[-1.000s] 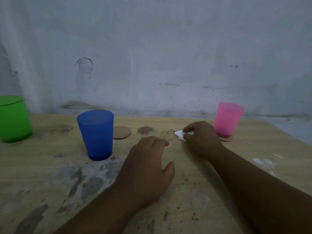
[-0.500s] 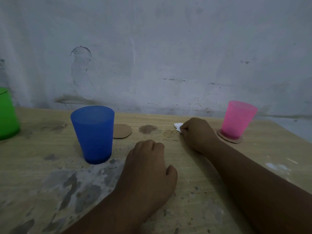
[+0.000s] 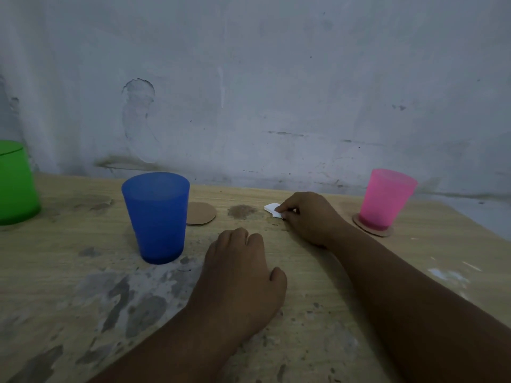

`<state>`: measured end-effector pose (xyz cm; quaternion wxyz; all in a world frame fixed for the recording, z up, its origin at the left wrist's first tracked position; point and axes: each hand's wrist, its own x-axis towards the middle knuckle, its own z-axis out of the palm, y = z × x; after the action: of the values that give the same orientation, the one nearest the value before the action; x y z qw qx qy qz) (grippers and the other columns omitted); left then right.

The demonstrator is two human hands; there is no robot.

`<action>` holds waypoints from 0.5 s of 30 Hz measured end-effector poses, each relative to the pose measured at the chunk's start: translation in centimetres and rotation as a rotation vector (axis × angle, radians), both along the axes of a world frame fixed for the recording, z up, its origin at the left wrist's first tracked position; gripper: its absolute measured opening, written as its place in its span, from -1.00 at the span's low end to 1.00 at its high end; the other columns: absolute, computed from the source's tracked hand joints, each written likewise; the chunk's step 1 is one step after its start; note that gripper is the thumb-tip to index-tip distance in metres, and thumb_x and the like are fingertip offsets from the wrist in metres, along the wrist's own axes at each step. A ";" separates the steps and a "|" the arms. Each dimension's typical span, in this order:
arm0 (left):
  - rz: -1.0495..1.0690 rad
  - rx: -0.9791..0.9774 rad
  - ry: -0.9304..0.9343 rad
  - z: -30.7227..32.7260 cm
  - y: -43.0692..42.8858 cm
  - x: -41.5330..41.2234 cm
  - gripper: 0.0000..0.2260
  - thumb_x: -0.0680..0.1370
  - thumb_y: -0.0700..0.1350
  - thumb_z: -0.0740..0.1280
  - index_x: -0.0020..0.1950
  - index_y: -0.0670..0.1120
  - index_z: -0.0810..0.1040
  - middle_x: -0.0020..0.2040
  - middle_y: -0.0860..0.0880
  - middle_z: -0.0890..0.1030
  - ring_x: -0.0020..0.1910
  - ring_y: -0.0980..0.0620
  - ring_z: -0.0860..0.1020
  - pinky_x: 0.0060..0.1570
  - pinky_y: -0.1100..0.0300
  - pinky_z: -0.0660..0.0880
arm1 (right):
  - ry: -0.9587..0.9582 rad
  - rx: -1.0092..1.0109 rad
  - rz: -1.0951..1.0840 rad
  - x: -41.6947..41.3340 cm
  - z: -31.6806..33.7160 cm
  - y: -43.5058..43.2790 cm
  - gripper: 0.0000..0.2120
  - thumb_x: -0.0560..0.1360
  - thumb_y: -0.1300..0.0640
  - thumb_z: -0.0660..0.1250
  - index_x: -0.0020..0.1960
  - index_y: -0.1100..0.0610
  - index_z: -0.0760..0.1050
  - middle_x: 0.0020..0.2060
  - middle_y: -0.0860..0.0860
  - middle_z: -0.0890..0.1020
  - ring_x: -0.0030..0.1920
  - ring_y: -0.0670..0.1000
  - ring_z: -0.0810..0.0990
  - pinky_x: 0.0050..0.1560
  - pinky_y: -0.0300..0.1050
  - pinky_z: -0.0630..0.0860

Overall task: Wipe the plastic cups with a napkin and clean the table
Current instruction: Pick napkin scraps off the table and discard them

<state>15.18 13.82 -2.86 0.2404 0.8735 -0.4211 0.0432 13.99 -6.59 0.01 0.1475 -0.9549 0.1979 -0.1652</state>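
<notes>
A blue plastic cup (image 3: pixel 157 217) stands upright left of centre on the worn wooden table (image 3: pixel 83 286). A pink cup (image 3: pixel 387 199) stands at the right on a cardboard coaster (image 3: pixel 372 231). My right hand (image 3: pixel 309 217) pinches a small white folded napkin (image 3: pixel 271 209) against the table near the back, just right of a brown stain (image 3: pixel 241 211). My left hand (image 3: pixel 239 277) rests on the table in the middle, fingers curled under, holding nothing.
A green cup (image 3: pixel 15 183) stands at the far left edge of view. An empty round cardboard coaster (image 3: pixel 200 213) lies behind the blue cup. Grey worn patches (image 3: pixel 124 302) cover the near left tabletop. A stained wall runs along the table's back edge.
My right hand with the napkin has slid leftwards, away from the pink cup and toward the brown stain. My left hand has stayed in place.
</notes>
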 end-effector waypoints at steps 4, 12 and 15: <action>-0.010 0.011 0.007 0.1 0.1 0.0 -0.54 0.55 0.18 0.14 0.37 -0.01 0.38 0.35 0.04 0.37 0.32 0.04 0.28 0.35 0.09 0.26 | -0.070 -0.017 -0.064 -0.7 0.2 -0.7 -0.77 0.56 0.19 0.30 0.14 0.09 0.67 0.14 0.02 0.68 0.05 -0.04 0.58 0.00 -0.29 0.33; 0.000 0.035 -0.024 0.1 -0.1 0.0 -0.54 0.56 0.18 0.13 0.38 -0.01 0.39 0.35 0.03 0.37 0.33 0.02 0.27 0.37 0.07 0.26 | 0.040 -0.096 -0.082 0.7 -0.4 0.2 -0.77 0.49 0.32 0.26 0.07 0.31 0.63 0.10 0.25 0.63 0.09 0.19 0.58 0.13 0.02 0.52; 0.007 0.051 -0.041 0.1 -0.1 -0.1 -0.54 0.57 0.19 0.12 0.37 -0.02 0.39 0.34 0.02 0.37 0.32 0.02 0.28 0.36 0.07 0.25 | 0.045 -0.111 -0.051 0.7 -0.2 0.2 -0.78 0.49 0.31 0.26 0.07 0.33 0.62 0.08 0.27 0.62 0.08 0.22 0.58 0.10 0.05 0.53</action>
<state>15.09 13.67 -2.72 0.2090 0.8798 -0.4239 0.0512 14.73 -6.39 -0.15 0.0856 -0.9597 0.2160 -0.1579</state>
